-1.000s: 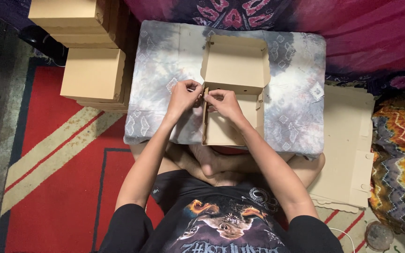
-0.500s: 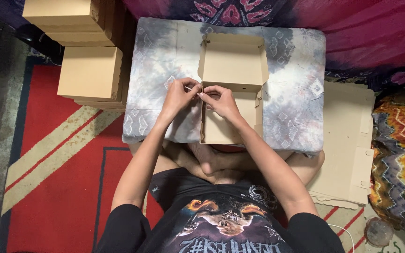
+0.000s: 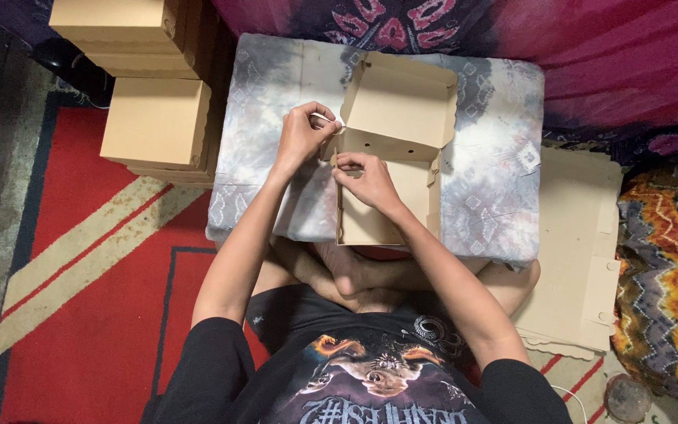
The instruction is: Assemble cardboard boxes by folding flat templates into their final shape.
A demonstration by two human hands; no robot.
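Your half-folded cardboard box point(image 3: 390, 161) lies on the tie-dye surface point(image 3: 496, 180), lid flap open, left hand point(image 3: 301, 137) pinching its left corner tab, right hand point(image 3: 366, 179) pressing just beside; finished boxes point(image 3: 154, 122) stacked left.

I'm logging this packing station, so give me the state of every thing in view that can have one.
Cardboard box: half folded, lid flap open, lying on the cloth-covered low table.
Left hand: pinching the box's left side flap.
Right hand: pressing on the box's left wall.
Finished boxes: closed, stacked on the floor.
Flat box blanks: unfolded, piled at the right.
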